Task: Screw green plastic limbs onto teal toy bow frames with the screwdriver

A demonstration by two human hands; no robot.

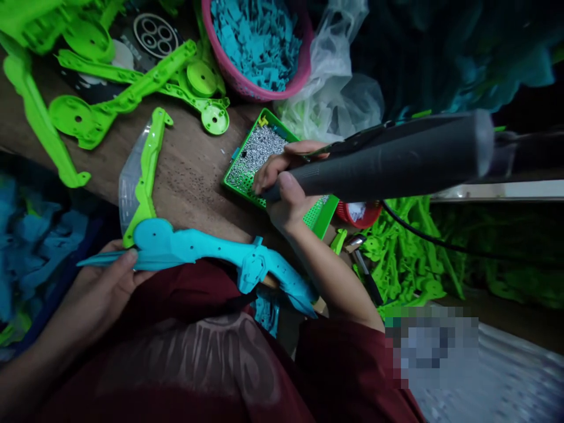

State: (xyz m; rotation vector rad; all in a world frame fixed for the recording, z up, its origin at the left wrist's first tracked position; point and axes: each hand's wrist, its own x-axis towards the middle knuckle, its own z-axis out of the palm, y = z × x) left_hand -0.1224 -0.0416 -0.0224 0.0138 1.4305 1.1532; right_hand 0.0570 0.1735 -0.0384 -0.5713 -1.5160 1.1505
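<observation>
My left hand [110,276] is closed on the pointed end of a blue plastic toy bow piece [220,245], low in front of the maroon shirt. A bent green plastic arm [148,176] with a clear plastic sheet beside it meets the blue piece at its round disc. My right hand [286,188] is wrapped around a dark, cylindrical electric screwdriver [388,161], whose body points off to the right. Those fingers hover over or reach into a green perforated basket [324,226] of small silver screws [258,155]; whether they touch the screws is hidden.
Green plastic parts [127,97] lie across the wooden table [189,164] at upper left. Behind the basket stands a pink tub [233,88] of small blue parts, beside clear plastic bags [339,94]. A red dish [368,217] and a hammer-like tool [365,270] are at right, near piled green parts [409,252].
</observation>
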